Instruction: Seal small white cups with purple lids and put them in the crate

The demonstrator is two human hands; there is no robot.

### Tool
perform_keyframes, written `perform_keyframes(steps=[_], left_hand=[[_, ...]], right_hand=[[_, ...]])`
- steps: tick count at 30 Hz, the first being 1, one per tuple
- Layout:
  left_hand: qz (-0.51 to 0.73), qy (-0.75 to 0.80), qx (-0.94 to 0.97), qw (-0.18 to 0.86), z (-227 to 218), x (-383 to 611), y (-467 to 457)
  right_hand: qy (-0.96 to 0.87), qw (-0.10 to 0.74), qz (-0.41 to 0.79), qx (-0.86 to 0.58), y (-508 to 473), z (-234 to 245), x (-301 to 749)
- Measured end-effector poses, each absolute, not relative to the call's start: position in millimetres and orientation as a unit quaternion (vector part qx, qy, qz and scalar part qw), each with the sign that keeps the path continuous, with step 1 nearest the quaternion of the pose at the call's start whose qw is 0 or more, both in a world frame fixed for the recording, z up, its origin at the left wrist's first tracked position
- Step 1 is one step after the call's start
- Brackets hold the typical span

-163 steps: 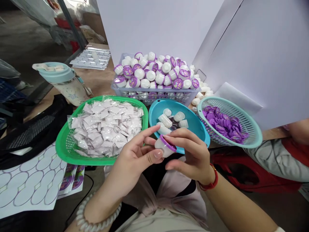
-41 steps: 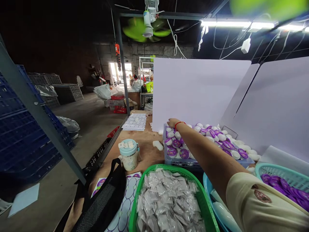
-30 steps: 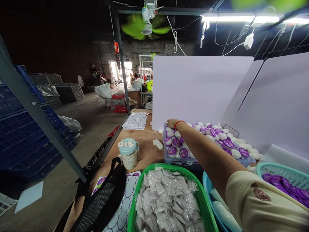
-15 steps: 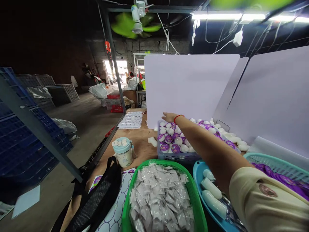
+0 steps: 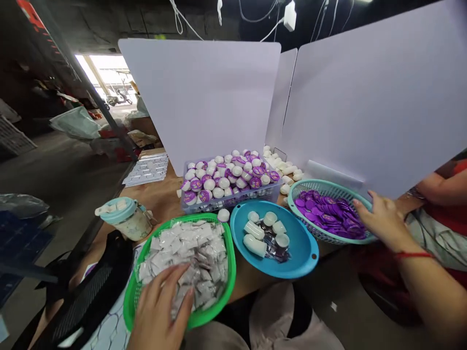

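My left hand (image 5: 160,308) hovers over or touches the near edge of a green basket (image 5: 231,277). Its fingers are apart, and nothing shows in them. Small clear-wrapped white packets (image 5: 189,243) fill that basket. At the right, my right hand (image 5: 383,218), with a red cord on the wrist, is open at the rim of a teal basket (image 5: 314,184). Purple round discs (image 5: 328,211) lie in it. Between the two stands a blue bowl (image 5: 239,257) holding white cups (image 5: 282,239), white rolls (image 5: 255,245) and dark clear-wrapped pieces.
Behind, a clear bin (image 5: 233,200) is heaped with white-and-purple capsules (image 5: 222,183). More white pieces (image 5: 288,170) lie beside it. A lidded cup (image 5: 126,218) and black strap (image 5: 95,287) are at the left. White panels (image 5: 211,97) enclose the back. Another person's arm (image 5: 441,189) is at the right.
My right hand has moved from above the clear bin to the teal basket. My left hand has come into view over the green basket. The view has turned right and down.
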State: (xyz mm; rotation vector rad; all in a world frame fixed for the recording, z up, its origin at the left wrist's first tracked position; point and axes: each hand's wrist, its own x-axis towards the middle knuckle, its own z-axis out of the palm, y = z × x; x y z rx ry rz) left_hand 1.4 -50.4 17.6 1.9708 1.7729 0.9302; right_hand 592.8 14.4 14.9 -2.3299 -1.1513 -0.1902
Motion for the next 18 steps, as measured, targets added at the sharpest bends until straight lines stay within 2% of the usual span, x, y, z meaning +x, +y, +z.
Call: perform_keyframes(steps=[2, 5, 10, 18], left_hand=[[0.259, 0.602, 0.743, 0.137, 31.0, 36.4, -27.2], [0.185, 0.59, 0.78, 0.098, 49.7, 86.3, 22.9], [0.115, 0.626, 0.767, 0.085, 47.4, 132.2, 89.2], [0.005, 0.615, 0.783, 0.093, 29.4, 148.6, 111.1]], right_hand=[[-0.418, 0.275, -0.042, -0.865, -2.9, -18.2, 607.0], [-0.427, 0.31, -0.032, -0.849, -14.3, -43.0, 606.3], [-0.444, 0.422, -0.087, -0.786, -19.5, -50.4, 592.5], [-0.467, 0.469, -0.167, -0.731, -22.6, -53.9, 579.4]])
